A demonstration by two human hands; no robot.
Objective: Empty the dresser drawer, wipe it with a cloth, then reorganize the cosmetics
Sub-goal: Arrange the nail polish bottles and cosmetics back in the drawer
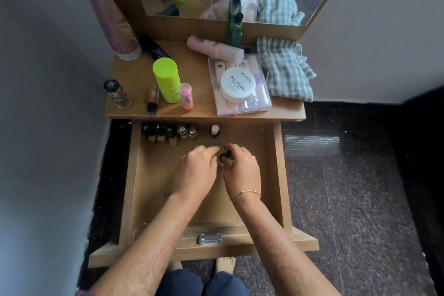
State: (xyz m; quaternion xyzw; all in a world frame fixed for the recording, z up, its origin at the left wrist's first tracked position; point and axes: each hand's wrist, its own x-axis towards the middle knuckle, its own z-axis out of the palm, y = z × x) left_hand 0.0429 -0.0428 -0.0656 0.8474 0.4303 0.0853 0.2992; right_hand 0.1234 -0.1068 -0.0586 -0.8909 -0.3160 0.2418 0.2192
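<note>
Wooden drawer (277,163) lies open while the left hand (197,170) and right hand (241,170) both pinch a small black-capped bottle (224,157).

Curled fingers (236,155) of both hands hide most of a small black-capped bottle (224,156); the nail polish bottles (168,132) at the drawer's back are too small to read, and the tall pink can (108,12) is cut off by the top edge
</note>
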